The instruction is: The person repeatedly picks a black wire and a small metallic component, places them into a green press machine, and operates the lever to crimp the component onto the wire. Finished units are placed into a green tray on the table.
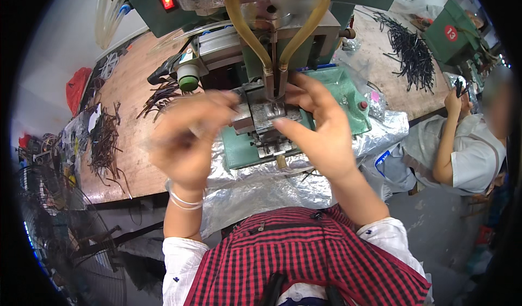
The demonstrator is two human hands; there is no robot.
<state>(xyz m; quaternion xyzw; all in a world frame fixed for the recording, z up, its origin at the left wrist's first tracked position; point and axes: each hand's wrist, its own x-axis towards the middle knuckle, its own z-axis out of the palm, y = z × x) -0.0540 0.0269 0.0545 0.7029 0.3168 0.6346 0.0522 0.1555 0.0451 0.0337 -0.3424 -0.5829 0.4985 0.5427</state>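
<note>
A small bench machine stands before me, with a metal fixture block on its green base. Two metal electrode tips reach down to the block, each fed by a yellowish hose. My right hand is at the block's right side, thumb near its front and fingers behind, spread apart; nothing shows between them. My left hand is smeared by motion left of the block, its fingertips near the block's left end. Whether it holds anything is hidden by the blur.
Bundles of dark wires lie on the wooden table, a pile at left and another at far right. A green button juts out left of the fixture. Silvery foil covers the front edge. A co-worker sits at right near a green bin.
</note>
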